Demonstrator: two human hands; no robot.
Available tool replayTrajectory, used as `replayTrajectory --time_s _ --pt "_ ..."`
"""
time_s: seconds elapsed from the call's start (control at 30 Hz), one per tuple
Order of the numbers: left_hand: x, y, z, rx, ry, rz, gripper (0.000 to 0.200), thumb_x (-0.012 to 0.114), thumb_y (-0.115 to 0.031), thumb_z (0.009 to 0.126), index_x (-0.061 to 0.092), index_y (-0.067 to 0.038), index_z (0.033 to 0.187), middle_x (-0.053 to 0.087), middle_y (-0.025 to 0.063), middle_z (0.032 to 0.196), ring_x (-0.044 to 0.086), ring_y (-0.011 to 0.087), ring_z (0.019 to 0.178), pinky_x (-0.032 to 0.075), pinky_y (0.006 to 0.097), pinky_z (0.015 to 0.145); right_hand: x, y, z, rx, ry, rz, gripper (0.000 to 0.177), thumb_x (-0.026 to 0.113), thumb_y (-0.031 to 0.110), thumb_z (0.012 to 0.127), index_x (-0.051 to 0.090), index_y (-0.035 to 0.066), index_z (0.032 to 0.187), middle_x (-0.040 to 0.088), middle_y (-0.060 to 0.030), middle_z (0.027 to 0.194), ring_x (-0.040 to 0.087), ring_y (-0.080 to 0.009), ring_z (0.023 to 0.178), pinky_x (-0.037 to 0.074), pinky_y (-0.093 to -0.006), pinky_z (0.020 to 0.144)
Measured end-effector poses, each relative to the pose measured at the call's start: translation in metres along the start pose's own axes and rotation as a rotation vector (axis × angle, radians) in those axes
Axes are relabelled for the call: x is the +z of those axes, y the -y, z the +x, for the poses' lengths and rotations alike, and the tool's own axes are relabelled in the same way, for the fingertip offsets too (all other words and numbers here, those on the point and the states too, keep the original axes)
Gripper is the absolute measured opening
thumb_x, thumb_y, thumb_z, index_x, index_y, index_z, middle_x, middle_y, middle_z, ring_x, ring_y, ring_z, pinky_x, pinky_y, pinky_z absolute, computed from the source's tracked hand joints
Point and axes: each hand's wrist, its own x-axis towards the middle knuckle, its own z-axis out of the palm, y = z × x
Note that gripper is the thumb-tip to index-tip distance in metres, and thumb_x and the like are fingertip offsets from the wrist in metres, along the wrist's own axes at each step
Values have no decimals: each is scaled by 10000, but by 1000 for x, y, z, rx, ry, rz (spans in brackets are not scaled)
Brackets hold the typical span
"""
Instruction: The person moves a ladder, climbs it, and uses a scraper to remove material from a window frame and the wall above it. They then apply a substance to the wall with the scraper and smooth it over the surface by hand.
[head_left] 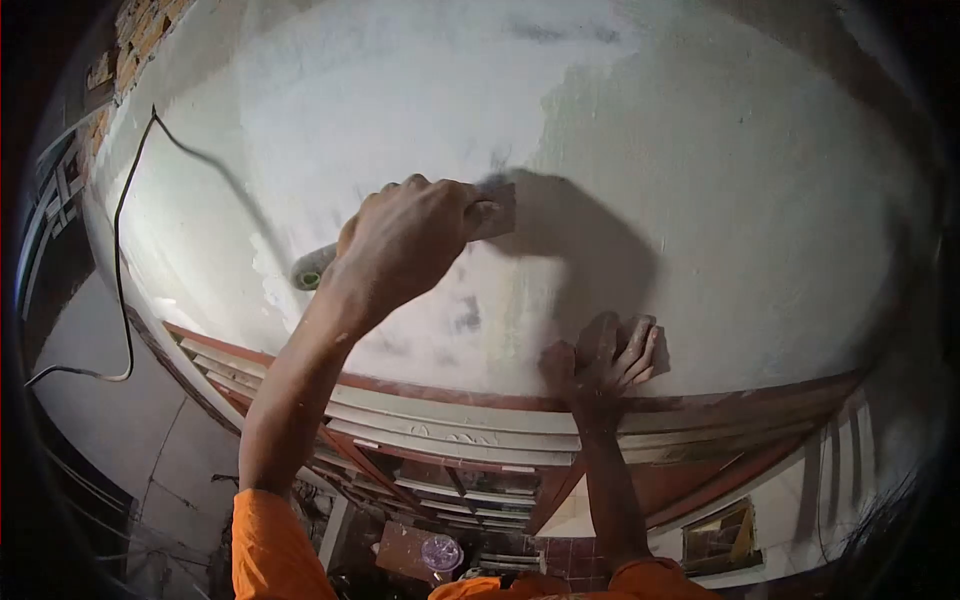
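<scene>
My left hand is closed around a grey tool held against the pale, patchy wall. A flat, dusty end of the tool shows past my fingers on the right. Its rounded other end, with a green ring, sticks out below and left of the hand. Lower and to the right, my right hand rests on the wall with its fingers spread and nothing visible in it. Dark smudges and whiter patches mark the wall around the tool, and my left hand casts a broad shadow to its right.
A dark cable hangs at the left. Below the wall run a red-brown edge and pale ledges. Far below stands a brown surface with a purple-white round container. Exposed brick shows at the upper left.
</scene>
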Motion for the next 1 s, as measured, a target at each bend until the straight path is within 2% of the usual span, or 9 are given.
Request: replayTrajectory --time_s 0.07,0.2,0.3,0.67,0.73,0.77,0.8,0.9,1.0 --pt "0 19 -7 5 -114 -25 311 519 -285 992 688 -65 852 599 70 565 589 171 508 488 388 581 3 -3 2 -11 -35 26 786 547 607 877 414 46 1411 284 -326 1486 254 -506 1374 265 -616 1047" --pt "-12 6 -6 -89 -23 -12 252 537 -216 959 698 -47 862 626 113 610 632 241 570 504 425 642 8 -2 4 -30 -130 19 780 563 586 875 413 42 1412 285 -340 1472 260 -504 1372 267 -633 1034" --pt "2 3 -8 81 -190 132 228 484 -123 950 689 -40 891 665 174 690 674 333 658 516 471 697 5 0 3 11 -51 110 739 569 579 870 443 108 1425 298 -327 1471 276 -515 1357 254 -660 1019" --pt "-5 47 -13 -63 -45 -62 257 529 -213 969 689 -40 865 626 73 591 624 220 557 492 362 601 -7 -69 -7 64 -117 179 707 475 631 911 510 116 1395 287 -230 1520 229 -441 1408 177 -638 1076" --pt "-5 46 -9 -6 -8 -62 206 563 -203 950 694 -46 926 648 88 631 629 204 570 510 360 619 -6 -82 -1 68 -113 196 751 449 666 904 504 106 1401 268 -235 1531 200 -443 1416 162 -641 1079" --pt "25 68 12 512 -219 151 163 577 -147 922 681 -48 998 674 113 699 664 200 620 540 378 634 2 -87 -1 46 -143 178 758 442 669 905 501 99 1402 261 -238 1535 194 -443 1418 155 -640 1081" --pt "18 31 13 129 12 -31 184 554 -120 910 664 -44 1037 694 143 789 702 245 712 561 412 671 4 -86 -5 18 -159 158 766 435 672 906 499 92 1402 254 -242 1539 188 -444 1420 148 -639 1083" --pt "14 -18 7 140 -4 64 158 517 -107 917 650 -35 960 697 181 869 697 339 808 552 454 726 0 -64 14 49 -165 93 768 419 670 916 490 83 1405 250 -249 1543 168 -451 1429 141 -635 1086" --pt "19 11 2 211 -51 90 177 511 -146 939 652 -38 939 694 183 844 692 346 794 543 468 730 -6 -65 18 90 -161 119 765 417 680 911 498 95 1398 265 -250 1539 178 -456 1432 160 -630 1086"
